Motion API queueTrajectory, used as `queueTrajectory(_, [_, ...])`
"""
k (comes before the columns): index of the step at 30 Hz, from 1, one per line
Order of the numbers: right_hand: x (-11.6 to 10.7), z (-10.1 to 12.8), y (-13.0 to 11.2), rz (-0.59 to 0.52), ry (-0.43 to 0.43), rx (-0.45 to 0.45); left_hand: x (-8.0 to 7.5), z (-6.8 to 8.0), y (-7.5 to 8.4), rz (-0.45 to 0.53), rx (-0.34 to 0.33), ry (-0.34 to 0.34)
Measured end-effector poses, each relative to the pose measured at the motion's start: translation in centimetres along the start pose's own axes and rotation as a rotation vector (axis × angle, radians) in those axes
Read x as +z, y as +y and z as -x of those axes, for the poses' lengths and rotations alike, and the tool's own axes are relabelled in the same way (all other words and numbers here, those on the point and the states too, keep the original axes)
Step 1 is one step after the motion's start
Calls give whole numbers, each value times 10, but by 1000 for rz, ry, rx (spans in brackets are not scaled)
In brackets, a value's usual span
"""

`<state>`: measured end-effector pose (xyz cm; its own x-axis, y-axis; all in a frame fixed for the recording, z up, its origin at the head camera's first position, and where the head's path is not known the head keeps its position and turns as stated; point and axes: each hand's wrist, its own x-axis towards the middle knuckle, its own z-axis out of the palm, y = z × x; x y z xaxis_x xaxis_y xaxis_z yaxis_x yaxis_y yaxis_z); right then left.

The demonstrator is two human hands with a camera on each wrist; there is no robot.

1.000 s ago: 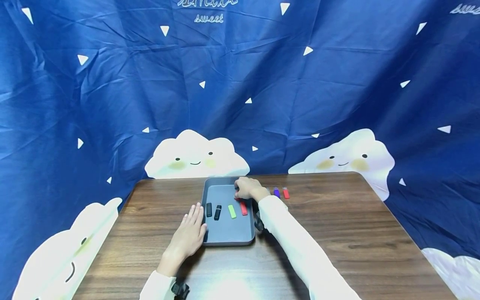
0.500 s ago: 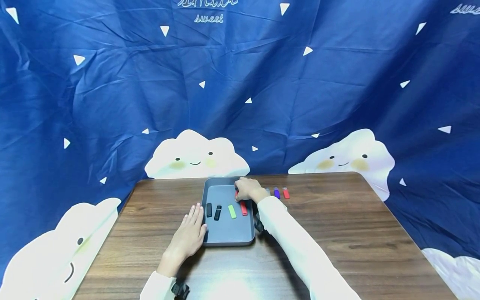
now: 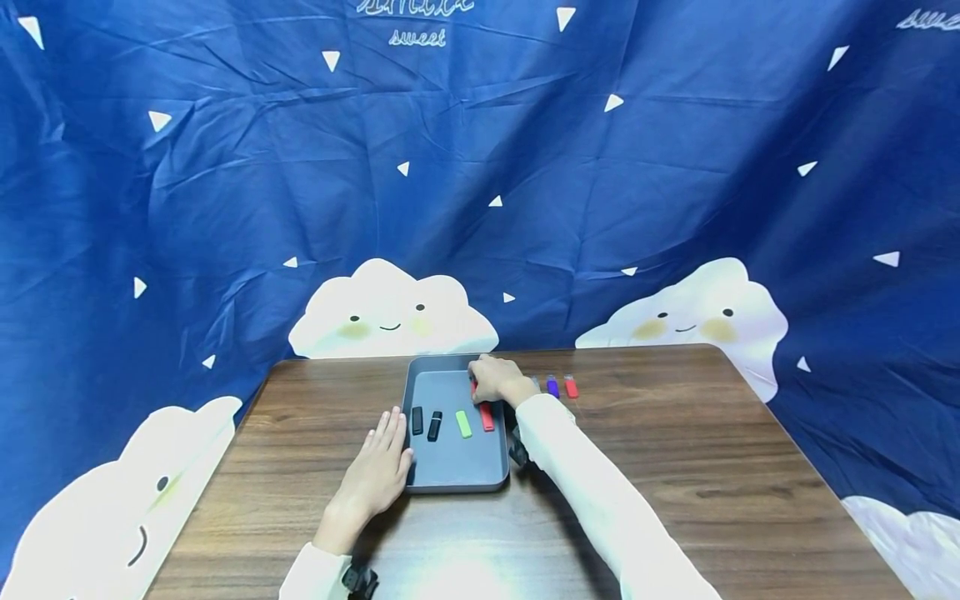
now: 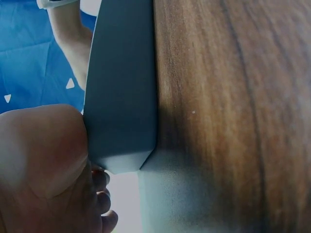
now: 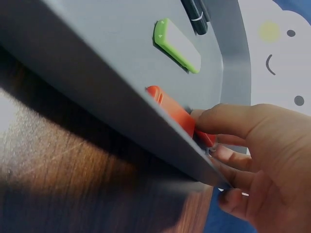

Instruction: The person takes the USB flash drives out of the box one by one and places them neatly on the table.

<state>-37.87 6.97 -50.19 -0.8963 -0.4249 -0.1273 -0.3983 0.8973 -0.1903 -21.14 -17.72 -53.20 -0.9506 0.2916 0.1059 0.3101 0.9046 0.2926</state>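
Our right hand (image 3: pixel 492 379) pinches the red USB stick (image 5: pixel 177 114) inside the grey tray (image 3: pixel 457 467); left hand (image 3: pixel 378 471) flat against its side. Risk: the stick could nudge the green one (image 3: pixel 463 424) out of line.

A tray (image 3: pixel 457 468) sat on the table (image 3: pixel 675 467), left of centre and toward its far edge, with four sticks in a row across its middle (image 3: pixel 417 420) (image 3: pixel 434 425) (image 3: pixel 463 423) (image 3: pixel 487 415). The right hand (image 3: pixel 495 378) lay over the tray's far right corner, fingertips (image 5: pixel 206 120) on the far end of the rightmost stick, while the left hand (image 3: pixel 378 465) rested on the table against the tray's left wall. Right of the tray, near the far edge, lay what seemed to be three more small sticks (image 3: pixel 536 382) (image 3: pixel 552 386) (image 3: pixel 571 386) side by side.
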Motion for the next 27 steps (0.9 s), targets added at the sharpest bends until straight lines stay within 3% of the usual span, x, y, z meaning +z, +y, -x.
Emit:
queueTrajectory(21, [-4,4,1,-3,34,-33,6,-2,-6,-48,68,93])
queueTrajectory(27, [-5,3,3,-15,36,-41,4,-3,-4,-52,72,73])
